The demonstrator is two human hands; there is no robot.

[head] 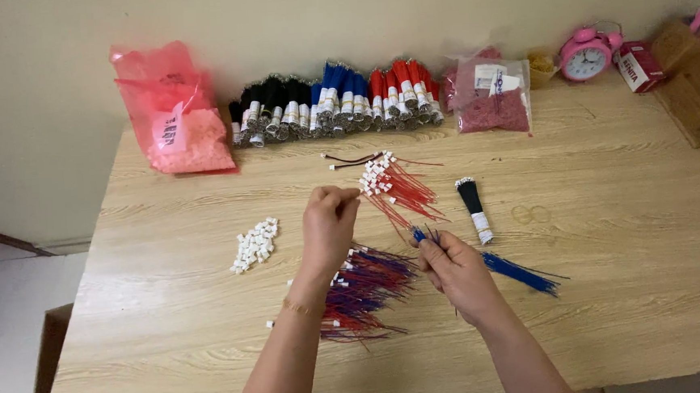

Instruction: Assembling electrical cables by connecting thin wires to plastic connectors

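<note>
Blue wires [525, 273]: right hand [456, 271] pinches one end; left hand [329, 222] is closed, contents unclear. Finished wires [368, 288] piled between; white plugs [254, 244] and red wires [398, 189] remain.

The bench [615, 285] looks like pale wood with wavy grain, smooth and a bit matt. The little white connectors [254, 244] look like hard plastic. The red wires [405, 193] and blue wires [521, 273] have smooth plastic coats. The pink bag [168, 110] is thin, shiny plastic. The pink clock [587, 54] looks glossy.
</note>
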